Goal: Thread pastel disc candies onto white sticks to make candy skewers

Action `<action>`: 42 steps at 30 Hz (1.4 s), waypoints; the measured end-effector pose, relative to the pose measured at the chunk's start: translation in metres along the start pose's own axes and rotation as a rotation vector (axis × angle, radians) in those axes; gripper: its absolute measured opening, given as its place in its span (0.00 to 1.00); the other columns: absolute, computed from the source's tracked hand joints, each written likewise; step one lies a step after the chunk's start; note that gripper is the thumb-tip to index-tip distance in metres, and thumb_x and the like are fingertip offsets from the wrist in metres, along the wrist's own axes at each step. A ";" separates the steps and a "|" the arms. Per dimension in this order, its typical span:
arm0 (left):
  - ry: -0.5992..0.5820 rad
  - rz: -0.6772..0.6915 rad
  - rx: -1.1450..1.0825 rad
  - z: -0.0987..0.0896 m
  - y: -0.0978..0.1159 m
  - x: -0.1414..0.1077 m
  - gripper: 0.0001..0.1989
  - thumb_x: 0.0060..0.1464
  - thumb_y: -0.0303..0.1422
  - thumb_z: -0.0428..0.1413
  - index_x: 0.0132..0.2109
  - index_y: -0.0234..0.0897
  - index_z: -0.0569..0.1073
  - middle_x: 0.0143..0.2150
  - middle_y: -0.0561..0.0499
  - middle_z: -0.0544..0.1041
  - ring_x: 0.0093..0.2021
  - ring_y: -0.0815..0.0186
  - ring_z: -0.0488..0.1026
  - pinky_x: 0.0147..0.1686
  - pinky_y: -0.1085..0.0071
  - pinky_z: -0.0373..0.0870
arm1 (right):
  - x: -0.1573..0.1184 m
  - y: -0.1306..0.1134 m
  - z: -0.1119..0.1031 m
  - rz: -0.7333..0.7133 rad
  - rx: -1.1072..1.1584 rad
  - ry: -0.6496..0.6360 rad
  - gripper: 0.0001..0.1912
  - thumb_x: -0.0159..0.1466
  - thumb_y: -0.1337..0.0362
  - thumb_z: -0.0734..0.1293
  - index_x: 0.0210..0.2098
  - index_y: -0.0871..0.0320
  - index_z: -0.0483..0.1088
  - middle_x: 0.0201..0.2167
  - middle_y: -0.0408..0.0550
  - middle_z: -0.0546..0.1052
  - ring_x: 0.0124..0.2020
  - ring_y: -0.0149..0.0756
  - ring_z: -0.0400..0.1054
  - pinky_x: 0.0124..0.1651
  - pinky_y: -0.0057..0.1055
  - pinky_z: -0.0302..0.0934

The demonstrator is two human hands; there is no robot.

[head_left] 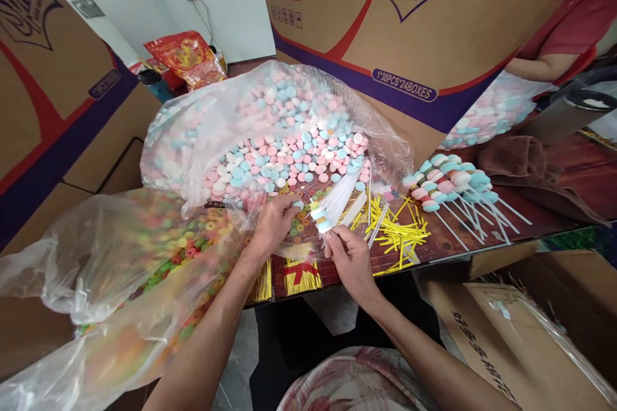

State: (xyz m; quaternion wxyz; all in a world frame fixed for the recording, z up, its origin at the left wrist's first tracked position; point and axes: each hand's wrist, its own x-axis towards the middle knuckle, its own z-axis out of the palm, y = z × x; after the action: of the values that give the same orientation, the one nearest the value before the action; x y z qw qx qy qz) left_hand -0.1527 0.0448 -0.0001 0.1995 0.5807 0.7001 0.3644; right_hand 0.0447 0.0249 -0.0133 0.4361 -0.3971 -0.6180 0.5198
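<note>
My left hand point(276, 223) is closed, its thumb and finger pinching a pale blue candy point(299, 205). In my right hand point(351, 260) is a candy skewer point(320, 213), with pale blue, white and yellowish pieces threaded together; most of its stick is hidden by my fingers. The two hands are a short way apart. Behind them, pink, white and blue candies point(274, 160) spill from a large clear bag point(193, 135). White sticks point(337, 196) lie in a bundle just beyond my right hand, beside loose yellow twist ties point(400, 231).
Finished-looking candy skewers point(448, 183) are piled at the right of the table point(332, 273). A bag of colourful ring candies point(193, 250) lies left. Tall cardboard boxes point(347, 26) stand behind; an open carton point(520, 321) sits lower right. Another person's arm point(544, 67) shows at upper right.
</note>
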 end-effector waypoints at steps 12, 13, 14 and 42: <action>0.056 -0.088 -0.333 0.000 0.003 -0.006 0.14 0.51 0.32 0.60 0.46 0.38 0.74 0.36 0.51 0.78 0.35 0.65 0.74 0.37 0.69 0.71 | 0.000 0.000 -0.001 -0.031 -0.037 -0.052 0.17 0.71 0.62 0.60 0.25 0.55 0.63 0.20 0.38 0.65 0.23 0.30 0.59 0.30 0.28 0.54; 0.077 -0.105 -0.419 0.000 0.004 -0.007 0.16 0.49 0.33 0.61 0.46 0.37 0.75 0.36 0.51 0.78 0.36 0.65 0.75 0.38 0.70 0.71 | 0.000 0.000 -0.001 -0.035 -0.037 -0.063 0.17 0.71 0.62 0.60 0.25 0.55 0.64 0.20 0.38 0.65 0.23 0.30 0.59 0.29 0.28 0.54; 0.093 -0.127 -0.491 -0.001 0.004 -0.008 0.17 0.48 0.34 0.62 0.47 0.37 0.75 0.37 0.51 0.79 0.37 0.65 0.76 0.39 0.70 0.72 | 0.000 0.000 -0.001 -0.039 -0.041 -0.075 0.16 0.71 0.62 0.60 0.26 0.55 0.64 0.21 0.39 0.65 0.23 0.30 0.59 0.29 0.28 0.54; 0.152 0.114 -0.012 -0.004 0.016 -0.026 0.15 0.58 0.28 0.54 0.48 0.40 0.82 0.47 0.48 0.83 0.48 0.60 0.78 0.51 0.65 0.74 | 0.001 0.001 0.002 0.011 -0.180 -0.108 0.17 0.70 0.61 0.59 0.24 0.53 0.61 0.16 0.38 0.65 0.19 0.30 0.58 0.25 0.28 0.52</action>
State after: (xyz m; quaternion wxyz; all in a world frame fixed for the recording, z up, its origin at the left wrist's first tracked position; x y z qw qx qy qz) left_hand -0.1386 0.0195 0.0108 0.1284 0.5890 0.6770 0.4223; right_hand 0.0420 0.0254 -0.0146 0.3620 -0.4094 -0.6825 0.4853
